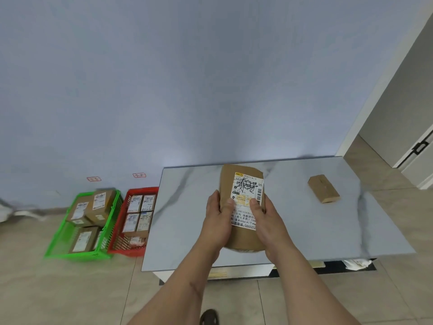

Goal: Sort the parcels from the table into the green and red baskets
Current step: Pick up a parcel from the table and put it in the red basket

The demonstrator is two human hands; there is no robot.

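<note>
Both hands, left hand (216, 221) and right hand (267, 221), clamp the brown parcel (242, 207) by its long sides at frame centre over the table (304, 231); it looks light, stiff cardboard, side grip seems adequate.

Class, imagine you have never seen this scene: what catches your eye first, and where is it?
First, the brown parcel with a white label, gripped by the left hand and right hand over the table. Next, the bright green basket and red basket on the floor at left, both holding parcels.

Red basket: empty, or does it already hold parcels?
Not empty: the red basket holds several labelled boxes, labels facing up.
</note>
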